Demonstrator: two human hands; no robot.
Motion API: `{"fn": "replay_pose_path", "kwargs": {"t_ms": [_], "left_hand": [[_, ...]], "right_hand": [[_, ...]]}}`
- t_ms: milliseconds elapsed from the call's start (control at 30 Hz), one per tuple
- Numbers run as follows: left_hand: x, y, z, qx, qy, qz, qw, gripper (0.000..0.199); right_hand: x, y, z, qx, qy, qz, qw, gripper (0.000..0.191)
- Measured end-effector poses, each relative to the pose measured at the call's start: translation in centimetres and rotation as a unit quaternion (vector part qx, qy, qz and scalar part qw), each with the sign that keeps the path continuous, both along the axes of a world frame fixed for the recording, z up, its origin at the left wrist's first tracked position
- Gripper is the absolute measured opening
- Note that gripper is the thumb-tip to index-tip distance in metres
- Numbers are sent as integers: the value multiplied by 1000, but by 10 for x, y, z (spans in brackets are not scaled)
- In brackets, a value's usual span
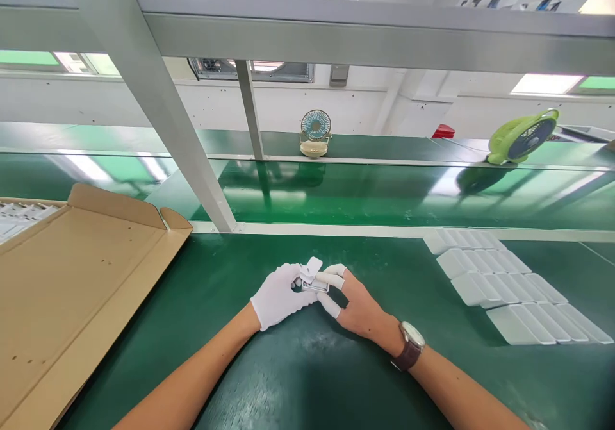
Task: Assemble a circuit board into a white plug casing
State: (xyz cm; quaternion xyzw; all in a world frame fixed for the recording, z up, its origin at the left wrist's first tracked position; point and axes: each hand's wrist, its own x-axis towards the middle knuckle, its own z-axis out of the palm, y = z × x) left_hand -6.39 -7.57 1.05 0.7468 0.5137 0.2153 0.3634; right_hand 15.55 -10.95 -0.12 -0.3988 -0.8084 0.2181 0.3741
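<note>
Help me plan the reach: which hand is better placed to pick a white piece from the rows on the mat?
Probably the right hand: the white pieces lie on its side; the left hand would cross over.

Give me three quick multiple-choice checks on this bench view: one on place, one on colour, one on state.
1. Where are the white trays?
A. right of the hands
B. inside the box
C. on the far shelf

2. What colour is the nearer fan?
A. red
B. lime green
C. black

3. How is the small white part held?
A. lying alone on the mat
B. in the left hand only
C. between both hands

Answers:
1 A, they lie on the mat to the right.
2 B, its housing is lime green.
3 C, the left hand and right hand both grip it.
</note>
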Motion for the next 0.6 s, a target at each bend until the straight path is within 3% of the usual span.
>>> {"fn": "replay_pose_path", "kwargs": {"t_ms": [67, 233, 367, 467, 600], "left_hand": [[-1, 0, 0, -18, -15, 0, 1000, 31], [-3, 5, 2, -23, -46, 54, 997, 32], [-5, 17, 3, 13, -58, 124, 990, 38], [-8, 37, 3, 47, -44, 183, 981, 42], [-13, 86, 4, 75, -73, 244, 964, 44]], "right_hand": [[8, 4, 0, 15, -36, 8, 999, 41], [22, 16, -17, 87, -119, -73, 986, 38], [20, 19, -30, 116, -146, -42, 982, 34], [18, 19, -33, 131, -158, -25, 978, 31], [18, 20, -35, 137, -169, -27, 976, 30]]}}
